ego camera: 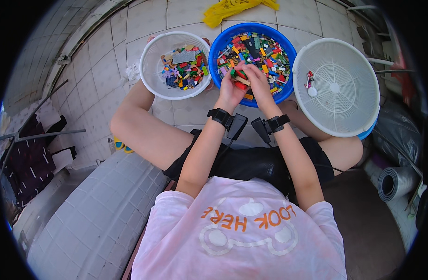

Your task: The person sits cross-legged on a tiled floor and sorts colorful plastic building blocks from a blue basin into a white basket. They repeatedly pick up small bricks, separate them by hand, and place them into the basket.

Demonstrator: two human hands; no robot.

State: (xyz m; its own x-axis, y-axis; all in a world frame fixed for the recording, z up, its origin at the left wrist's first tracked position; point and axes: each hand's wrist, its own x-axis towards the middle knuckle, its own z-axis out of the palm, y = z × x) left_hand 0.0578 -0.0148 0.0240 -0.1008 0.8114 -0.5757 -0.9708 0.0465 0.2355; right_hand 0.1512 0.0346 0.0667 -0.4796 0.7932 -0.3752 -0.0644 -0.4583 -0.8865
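Both of my hands meet over the near part of a blue plastic basin [293,75] full of small mixed toy building bricks. My left hand [231,91] is cupped, palm up, around red, green and tan bricks [242,81]. My right hand [257,82] leans in from the right, its fingertips over the same bricks; whether it grips one itself cannot be told. To the left stands a white plastic basket [146,75] with a smaller heap of bricks and a grey plate piece [184,57]. On the right, a white colander-like basket [354,105] holds a small red and white item [309,79] and a white round piece [312,91].
A yellow plastic bag [231,10] lies on the tiled floor beyond the basin. My bent legs flank the basin. Under the right basket a blue rim [369,131] shows. A rolled mat [395,183] lies at the far right, and a metal rack [42,134] stands at left.
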